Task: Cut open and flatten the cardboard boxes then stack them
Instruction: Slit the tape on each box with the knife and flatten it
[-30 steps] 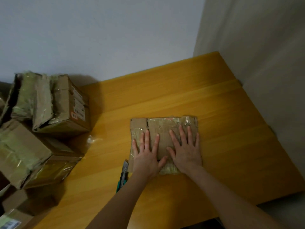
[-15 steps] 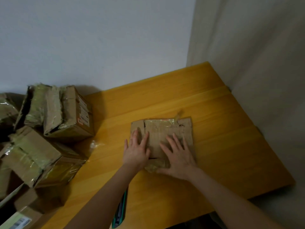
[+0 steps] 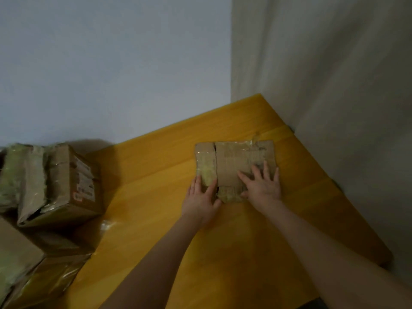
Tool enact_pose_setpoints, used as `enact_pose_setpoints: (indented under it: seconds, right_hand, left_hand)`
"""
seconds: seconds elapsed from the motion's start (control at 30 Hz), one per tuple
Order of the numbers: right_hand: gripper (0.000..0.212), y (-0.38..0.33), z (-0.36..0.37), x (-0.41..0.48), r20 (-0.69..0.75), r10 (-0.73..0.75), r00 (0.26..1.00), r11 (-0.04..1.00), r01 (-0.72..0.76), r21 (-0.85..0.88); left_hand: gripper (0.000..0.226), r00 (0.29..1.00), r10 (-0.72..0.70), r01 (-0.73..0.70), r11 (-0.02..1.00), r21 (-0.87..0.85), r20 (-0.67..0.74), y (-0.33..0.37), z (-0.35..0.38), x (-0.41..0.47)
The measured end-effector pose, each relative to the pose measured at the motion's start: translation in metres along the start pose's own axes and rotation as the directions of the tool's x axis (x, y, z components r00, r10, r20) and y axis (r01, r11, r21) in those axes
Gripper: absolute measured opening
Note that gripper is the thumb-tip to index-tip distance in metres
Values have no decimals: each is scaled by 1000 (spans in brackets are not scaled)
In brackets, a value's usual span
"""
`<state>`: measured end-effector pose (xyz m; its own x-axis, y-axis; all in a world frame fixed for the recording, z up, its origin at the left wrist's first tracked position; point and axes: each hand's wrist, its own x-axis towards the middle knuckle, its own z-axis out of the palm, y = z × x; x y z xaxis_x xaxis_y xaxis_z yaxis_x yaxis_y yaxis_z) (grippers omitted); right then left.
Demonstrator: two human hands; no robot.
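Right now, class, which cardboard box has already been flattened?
The box under the left hand and right hand, near the table's far right corner: it lies flat on the wood. The boxes piled at the left keep their full shape.

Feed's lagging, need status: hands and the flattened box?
Both open: left hand, right hand flat on flattened box. It lies on table. Nothing blocking; other boxes piled left.

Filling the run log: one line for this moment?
step: flattening | left hand: open, on flattened box near-left corner | right hand: open, pressing flattened box | other boxes: piled at left
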<state>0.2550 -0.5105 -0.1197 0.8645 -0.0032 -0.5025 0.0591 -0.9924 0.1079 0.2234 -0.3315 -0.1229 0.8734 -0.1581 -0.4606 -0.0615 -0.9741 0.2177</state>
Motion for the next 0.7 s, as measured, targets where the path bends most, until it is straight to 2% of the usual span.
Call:
enact_pose_setpoints:
  seconds: [0.1, 0.2, 0.3, 0.43, 0.53, 0.7]
  right_hand:
    - [66, 12, -14, 21, -36, 90, 995, 995, -92, -31]
    - [76, 23, -21, 35, -59, 149, 987, 985, -154, -74]
    - [84, 27, -24, 40, -26, 179, 983, 983, -180, -41]
    - [87, 16, -24, 30, 4, 151, 989, 989, -151, 0]
    - [88, 3, -29, 14, -50, 122, 991, 992, -119, 49]
    - [81, -21, -49, -21, -134, 33, 990, 996, -21, 87]
  left_hand:
    - [66, 999, 3, -2, 999, -47, 41, 21, -8, 34]
    - [68, 996, 24, -19, 998, -57, 89, 39, -11, 58]
    - [71, 993, 36, -30, 998, -58, 109, 47, -14, 68]
    - [75, 993, 29, -28, 1000, -14, 111, 43, -18, 61]
    - [82, 998, 19, -24, 997, 77, 60, 40, -24, 44]
    - [79, 1000, -12, 14, 995, 97, -20, 32, -50, -1]
